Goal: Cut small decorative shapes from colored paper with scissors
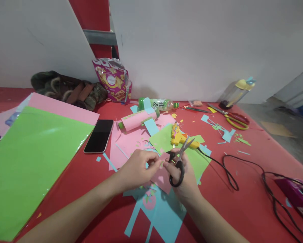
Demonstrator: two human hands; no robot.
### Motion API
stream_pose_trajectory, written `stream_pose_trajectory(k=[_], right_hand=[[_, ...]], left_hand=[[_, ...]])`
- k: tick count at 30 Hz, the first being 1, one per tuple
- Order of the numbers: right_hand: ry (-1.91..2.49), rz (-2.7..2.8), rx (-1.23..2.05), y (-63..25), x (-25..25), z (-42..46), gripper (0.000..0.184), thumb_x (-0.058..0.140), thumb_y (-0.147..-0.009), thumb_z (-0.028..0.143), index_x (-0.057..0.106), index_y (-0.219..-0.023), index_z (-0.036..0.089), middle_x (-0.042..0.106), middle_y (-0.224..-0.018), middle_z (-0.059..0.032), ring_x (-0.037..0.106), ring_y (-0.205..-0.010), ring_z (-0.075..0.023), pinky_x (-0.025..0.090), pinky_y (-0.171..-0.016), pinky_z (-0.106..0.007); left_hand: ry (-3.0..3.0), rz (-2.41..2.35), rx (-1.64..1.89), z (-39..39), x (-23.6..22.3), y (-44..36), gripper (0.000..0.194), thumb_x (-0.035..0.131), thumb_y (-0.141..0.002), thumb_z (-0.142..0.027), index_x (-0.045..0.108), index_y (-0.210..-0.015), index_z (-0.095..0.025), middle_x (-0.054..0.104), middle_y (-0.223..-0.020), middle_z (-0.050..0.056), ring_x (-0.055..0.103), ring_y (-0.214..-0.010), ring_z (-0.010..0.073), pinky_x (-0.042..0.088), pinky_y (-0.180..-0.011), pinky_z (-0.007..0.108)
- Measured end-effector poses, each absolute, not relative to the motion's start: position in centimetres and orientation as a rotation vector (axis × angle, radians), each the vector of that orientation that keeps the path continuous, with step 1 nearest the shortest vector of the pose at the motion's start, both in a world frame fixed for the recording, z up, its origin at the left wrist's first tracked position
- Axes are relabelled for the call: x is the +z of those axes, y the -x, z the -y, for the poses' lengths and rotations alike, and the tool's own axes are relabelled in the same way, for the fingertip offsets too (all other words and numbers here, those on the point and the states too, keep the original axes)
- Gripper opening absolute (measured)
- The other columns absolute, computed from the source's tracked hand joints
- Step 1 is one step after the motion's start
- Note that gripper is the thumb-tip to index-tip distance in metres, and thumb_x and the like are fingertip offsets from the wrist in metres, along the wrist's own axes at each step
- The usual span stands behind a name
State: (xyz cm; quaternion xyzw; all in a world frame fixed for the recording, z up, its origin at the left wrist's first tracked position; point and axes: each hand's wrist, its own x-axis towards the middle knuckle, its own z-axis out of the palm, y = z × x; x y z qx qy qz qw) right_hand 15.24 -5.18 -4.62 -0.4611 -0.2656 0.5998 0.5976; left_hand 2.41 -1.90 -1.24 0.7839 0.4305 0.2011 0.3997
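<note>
My left hand (141, 167) pinches a small piece of pink paper (164, 156) between thumb and fingers. Black-handled scissors (183, 148) are in my right hand (185, 179), their blades parted and pointing up and away. The right fingertips also reach the edge of the pink piece. Below both hands lie pink and blue paper sheets (166, 216) with cut strips and a pink round cutout (149, 201). A yellow glue gun (183, 136) rests on green paper (161, 140) just beyond the scissors.
A bottle wrapped in pink paper (138, 119) lies near a green plastic bottle (158, 104). A phone (99, 136) and green sheets (35, 162) are at left. Red-and-yellow-handled shears (236, 119) lie at right. A black cable (227, 168) loops across the red table (222, 206).
</note>
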Motion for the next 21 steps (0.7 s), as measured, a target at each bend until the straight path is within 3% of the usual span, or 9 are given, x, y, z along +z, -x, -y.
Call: stream_pose_trajectory(k=[21], right_hand=[[1.041,0.696,1.314,-15.2,-4.23,5.18,0.034,0.063,-0.058,0.01,0.042,-0.082,0.023,0.05,-0.067,0.0058,0.046,-0.058,-0.0086,0.038,-0.052,-0.02]], left_hand=[[-1.845,-1.094,0.496,2.09,-1.62,-2.8,0.027,0.039,-0.072,-0.021,0.03,-0.047,-0.016,0.027,-0.044,-0.007,0.028,-0.041,0.0056,0.022,-0.04,0.018]])
